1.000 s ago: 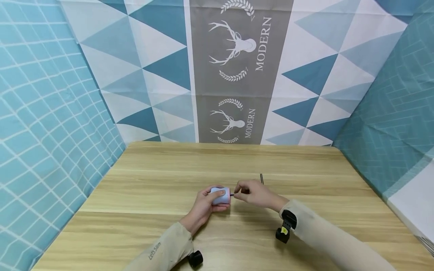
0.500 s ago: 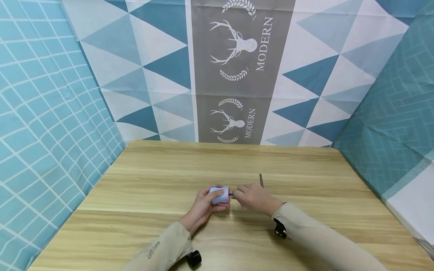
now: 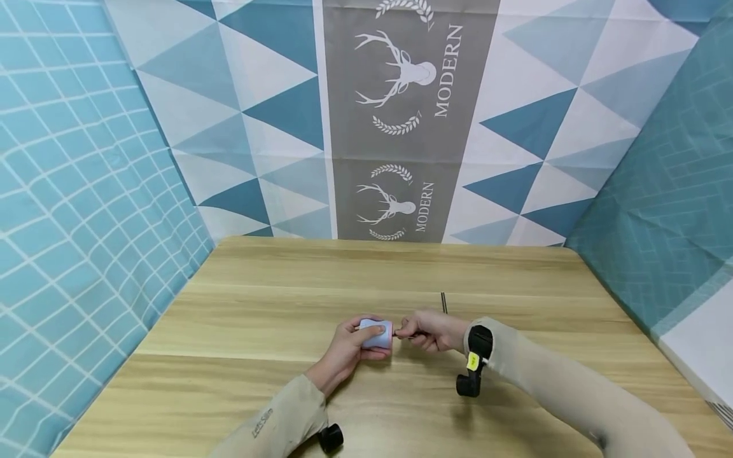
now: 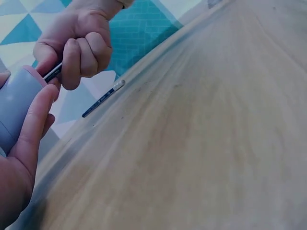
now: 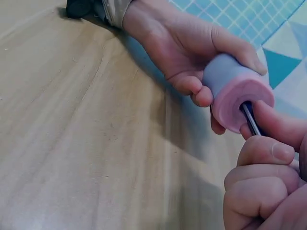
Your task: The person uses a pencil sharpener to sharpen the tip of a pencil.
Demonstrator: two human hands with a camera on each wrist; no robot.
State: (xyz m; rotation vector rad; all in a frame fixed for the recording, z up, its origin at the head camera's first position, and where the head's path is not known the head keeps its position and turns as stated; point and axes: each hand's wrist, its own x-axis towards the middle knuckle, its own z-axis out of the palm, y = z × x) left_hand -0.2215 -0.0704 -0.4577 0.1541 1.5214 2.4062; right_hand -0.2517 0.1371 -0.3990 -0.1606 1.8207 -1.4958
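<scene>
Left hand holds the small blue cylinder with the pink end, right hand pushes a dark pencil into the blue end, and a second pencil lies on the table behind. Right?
One slip: the dark pencil enters the pink end, not the blue one, as the right wrist view shows. The left hand does hold the small blue cylinder with the pink end, the right hand pinches the pencil, and a second pencil lies on the wooden table behind.

A wooden bench [image 3: 286,394] fills the foreground. A thin dark pen [image 3: 443,302] lies on it, toward the far side. Behind hangs a patterned cloth backdrop [image 3: 401,114] with blue triangles, deer heads and the word MODERN.
</scene>
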